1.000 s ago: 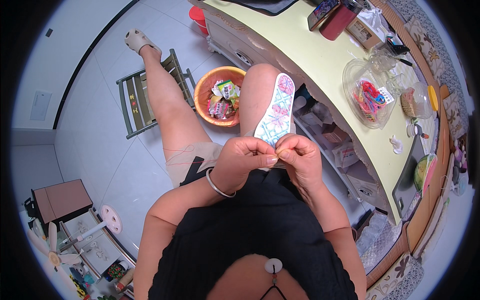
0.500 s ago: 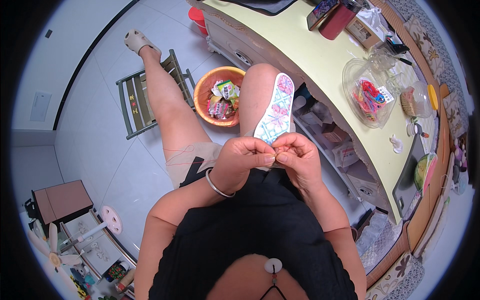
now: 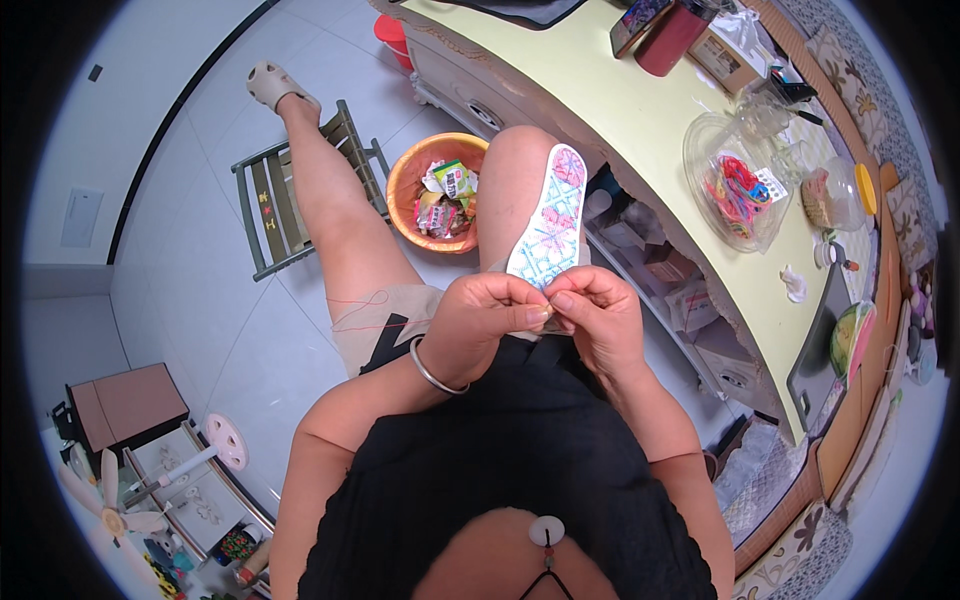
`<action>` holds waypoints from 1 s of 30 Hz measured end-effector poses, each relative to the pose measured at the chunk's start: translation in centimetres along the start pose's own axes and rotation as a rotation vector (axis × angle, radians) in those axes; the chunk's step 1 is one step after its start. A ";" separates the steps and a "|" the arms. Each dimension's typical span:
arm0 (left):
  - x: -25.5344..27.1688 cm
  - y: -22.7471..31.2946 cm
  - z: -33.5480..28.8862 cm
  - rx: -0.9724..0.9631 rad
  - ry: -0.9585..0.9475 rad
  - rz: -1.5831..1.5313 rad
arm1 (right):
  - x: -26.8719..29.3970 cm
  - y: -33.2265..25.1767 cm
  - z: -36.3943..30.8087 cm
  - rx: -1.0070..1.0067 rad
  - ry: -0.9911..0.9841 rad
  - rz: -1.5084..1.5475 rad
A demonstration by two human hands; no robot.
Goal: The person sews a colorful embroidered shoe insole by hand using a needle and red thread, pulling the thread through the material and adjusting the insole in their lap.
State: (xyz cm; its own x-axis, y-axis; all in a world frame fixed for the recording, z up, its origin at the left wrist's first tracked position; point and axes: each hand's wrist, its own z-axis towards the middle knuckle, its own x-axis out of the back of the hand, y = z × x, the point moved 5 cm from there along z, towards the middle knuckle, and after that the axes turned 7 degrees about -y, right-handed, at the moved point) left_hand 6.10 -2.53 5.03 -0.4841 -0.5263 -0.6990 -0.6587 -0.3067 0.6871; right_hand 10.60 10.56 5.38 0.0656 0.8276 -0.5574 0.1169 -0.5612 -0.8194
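Observation:
My left hand [image 3: 497, 310] and my right hand [image 3: 602, 312] meet at the fingertips above my lap. Each pinches thumb against forefinger; whatever is between them is too small to make out. A white shoe insole [image 3: 550, 222], stitched in pink and blue patterns, rests along my right thigh just beyond the fingers, its near end partly behind them. Fine red thread [image 3: 372, 299] lies loosely over my left thigh and shorts, one strand running toward my left wrist.
An orange bin [image 3: 403, 205] with wrappers stands between my legs, beside a folding stool [image 3: 268, 205]. The pale-yellow tabletop [image 3: 640, 120] curves along my right. On it are a clear tray [image 3: 697, 190] of colourful thread, a red flask [image 3: 672, 42] and a yellow-lidded jar [image 3: 822, 200].
My fingertips have shifted slightly, the right thumb moving a little up and left against the forefinger. The insole and the red thread look unmoved.

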 end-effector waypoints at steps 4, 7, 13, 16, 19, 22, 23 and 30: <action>0.1 0.1 0.1 -0.008 0.026 -0.001 | -0.9 -0.7 -0.1 0.010 0.059 -0.121; 0.2 0.1 0.1 -0.007 0.043 0.001 | -0.7 -1.0 -0.2 -0.022 0.032 -0.145; 0.1 0.2 0.2 -0.003 0.047 -0.010 | -0.4 -0.9 -0.1 0.007 0.061 -0.191; 0.0 0.2 0.2 0.009 0.062 -0.007 | -0.3 -0.7 -0.1 0.011 0.068 -0.204; 0.3 -0.1 0.2 0.019 0.055 -0.017 | -0.4 -0.8 -0.2 0.011 0.057 -0.227; 0.7 -0.3 0.3 0.023 0.048 -0.020 | -0.7 -1.1 -0.2 0.005 0.024 -0.228; 0.7 -0.4 0.3 0.023 0.048 -0.019 | -0.8 -1.1 -0.2 0.011 0.017 -0.224; 0.8 -0.7 0.4 0.009 0.052 -0.029 | -0.7 -0.4 -0.2 0.012 -0.038 -0.032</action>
State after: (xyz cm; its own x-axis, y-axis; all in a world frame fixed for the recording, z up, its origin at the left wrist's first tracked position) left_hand 5.92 -2.47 3.91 -0.4339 -0.5581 -0.7073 -0.6775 -0.3155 0.6645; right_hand 10.66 10.23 6.10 0.0239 0.8445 -0.5350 0.1066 -0.5343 -0.8385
